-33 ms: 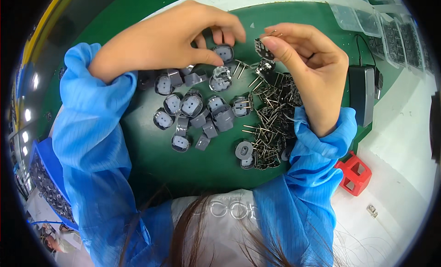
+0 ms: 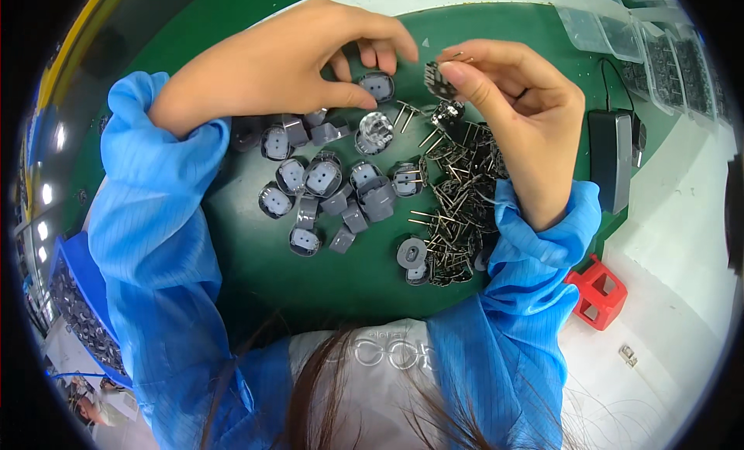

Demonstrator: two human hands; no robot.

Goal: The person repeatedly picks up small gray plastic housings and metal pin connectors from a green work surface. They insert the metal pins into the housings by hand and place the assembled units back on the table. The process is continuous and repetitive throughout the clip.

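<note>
My left hand (image 2: 310,63) reaches over the far part of the table, closed around a rounded grey plug housing (image 2: 377,87) with a light grey inside. Its thumb lies at the near edge and the bent fingers at the far edge, while the index finger stretches past. My right hand (image 2: 515,86) pinches a black plug insert (image 2: 439,80) with thin metal pins between thumb and forefinger. The two pieces are apart. Just below the housing lies a clear plastic piece (image 2: 375,133). A heap of black inserts with metal pins (image 2: 457,194) lies beneath my right wrist.
Several grey housings (image 2: 322,176) and grey blocks (image 2: 354,216) are scattered on the green table (image 2: 263,283). A grey disc (image 2: 411,253) sits by the heap. To the right are a black box-shaped device (image 2: 610,159), clear bins (image 2: 663,63) and a red stool (image 2: 597,293). A blue bin (image 2: 85,276) stands left.
The insert in my right hand has turned and shifted slightly left. My left index finger has moved a little right. The clear piece looks slightly turned.
</note>
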